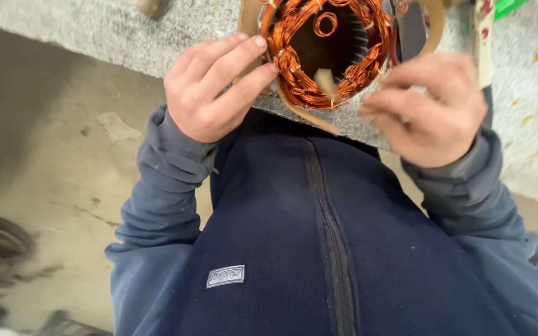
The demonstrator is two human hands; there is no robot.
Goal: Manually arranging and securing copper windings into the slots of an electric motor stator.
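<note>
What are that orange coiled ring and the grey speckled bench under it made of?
The orange coiled ring looks like bundled copper wire with a glossy coating: fine shiny strands show. The grey speckled bench top seems stone or concrete, matte and grainy. The left hand and right hand touch the ring's edges.

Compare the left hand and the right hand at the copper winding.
The left hand lies with its fingers stretched flat against the side of the copper winding; the right hand has its fingers curled, pinched near the winding's lower edge. The left hand looks sharp, the right hand slightly blurred. Both are bare, come out of grey sleeves, and sit at the edge of the grey workbench.
</note>
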